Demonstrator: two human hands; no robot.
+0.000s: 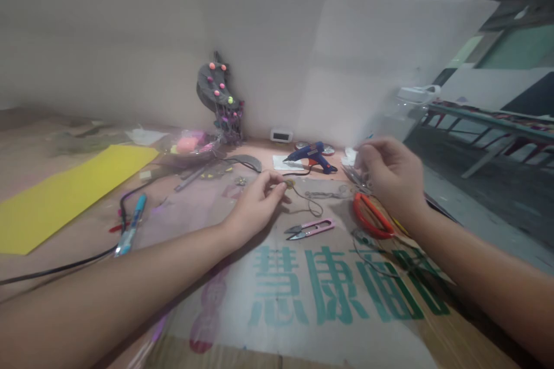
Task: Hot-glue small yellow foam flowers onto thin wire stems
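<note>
- Thumb and forefinger of the left hand (258, 200) make a tight grip, pinched together on a small brass-coloured piece (289, 183). It sits low on the desk (38, 150), just beyond the pink snips (310, 229).
- Thin cord (315, 205) trails from that piece and loops over the surface between it and the snips.
- Right hand (389, 176) hangs beyond and to the right of the snips with its fingers curled in. Something clear and shiny (357, 177) shows at the fingertips, but blur hides whether the grip has closed on it.
- Orange-handled scissors (371, 216) lie just right of the snips, partly under the right wrist.
- Cardboard sheet (329, 294) printed with green characters lies under the snips and spreads from them toward the person.
- Blue glue gun (309, 154) rests farther beyond the snips, its nozzle over a white slip of paper (279, 162).
- Blue pen-shaped tool (132, 223) lies well to the left of the snips, beside a black cable (64, 268).
- Yellow sheet (64, 190) lies flat still farther left of the snips.
- Clear bag (188, 144) with something pink inside sits beyond and left of the snips.
- Grey felt ornament (216, 87) dotted with coloured pompoms leans on a white board (173, 23), far beyond the snips.
- Clear plastic container (409, 106) stands far beyond the snips and to their right.
</note>
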